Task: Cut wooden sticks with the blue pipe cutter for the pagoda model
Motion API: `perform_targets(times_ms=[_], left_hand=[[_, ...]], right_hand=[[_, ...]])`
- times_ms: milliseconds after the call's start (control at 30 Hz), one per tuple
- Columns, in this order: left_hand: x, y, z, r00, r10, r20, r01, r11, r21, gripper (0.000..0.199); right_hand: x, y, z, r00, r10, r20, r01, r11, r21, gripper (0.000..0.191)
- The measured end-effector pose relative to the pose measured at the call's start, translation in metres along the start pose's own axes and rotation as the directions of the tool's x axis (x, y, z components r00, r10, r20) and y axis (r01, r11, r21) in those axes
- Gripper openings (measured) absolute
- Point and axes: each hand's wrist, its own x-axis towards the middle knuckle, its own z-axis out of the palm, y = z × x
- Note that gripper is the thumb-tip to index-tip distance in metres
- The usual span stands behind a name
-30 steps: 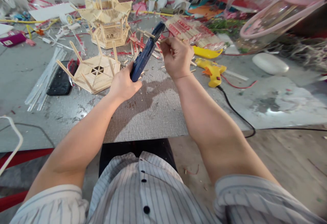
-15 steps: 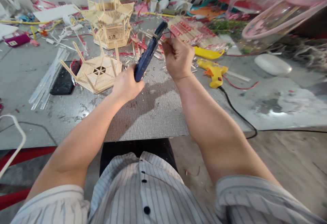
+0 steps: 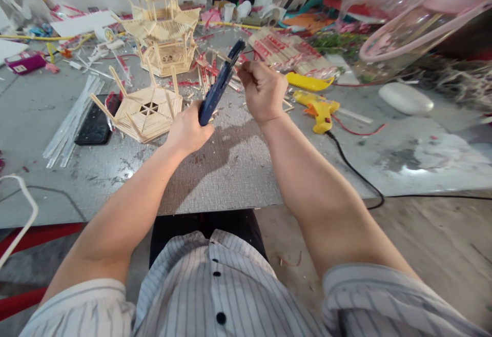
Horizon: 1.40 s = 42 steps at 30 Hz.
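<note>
My left hand (image 3: 189,131) is wrapped round the handle of a dark blue cutting tool (image 3: 220,86), which points up and away to the right. A thin wooden stick (image 3: 219,55) lies across the tool's head. Close to that head, my right hand (image 3: 265,91) is pinched on the stick's near end, mostly hidden by the fingers. Left of my left hand sits a hexagonal wooden stick base (image 3: 144,111) with upright posts. Behind it stands a tiered wooden stick pagoda (image 3: 165,32).
A yellow glue gun (image 3: 322,114) with a black cord lies to the right, near a white oval object (image 3: 405,99). Bagged sticks (image 3: 288,52) lie further back. Clear glue sticks (image 3: 71,119) and a black phone (image 3: 93,132) are at the left.
Both hands and the blue tool have shifted slightly left and down in view. My right hand keeps its pinch beside the tool's head.
</note>
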Motion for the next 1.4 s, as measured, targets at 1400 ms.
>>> perform_targets(times_ms=[1400], left_hand=[[0.0023,-0.0050,-0.0033,0.997,0.078,0.023,-0.077,0.996,-0.054,0.045]], right_hand=[[0.0058,-0.0010,-0.0055,0.999,-0.030,0.030,0.028,0.998,0.061,0.052]])
